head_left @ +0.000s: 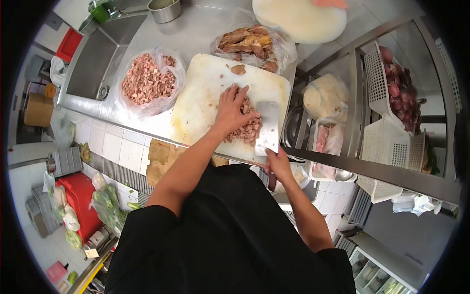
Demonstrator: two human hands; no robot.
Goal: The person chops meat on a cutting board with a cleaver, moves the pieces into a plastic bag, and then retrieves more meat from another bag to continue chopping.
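My right hand [279,164] is wrapped round the handle of a cleaver [267,125], whose broad blade lies over the right part of a white cutting board [198,93]. Beside the blade is a pile of diced meat [248,128]. My left hand [232,111] rests on that pile with its fingers spread, the thumb close to the blade. A small piece of meat [238,69] lies near the board's far edge. Behind the board, larger chunks of cooked meat [247,41] sit on a plastic bag. To the left stands a clear bag full of diced meat [147,81].
A sink [100,59] is at the left and a metal pot [165,11] at the back. Another round white board [301,19] lies behind. On the right, a metal rack [355,93] holds a basket of red onions [399,88] and bagged food [326,97].
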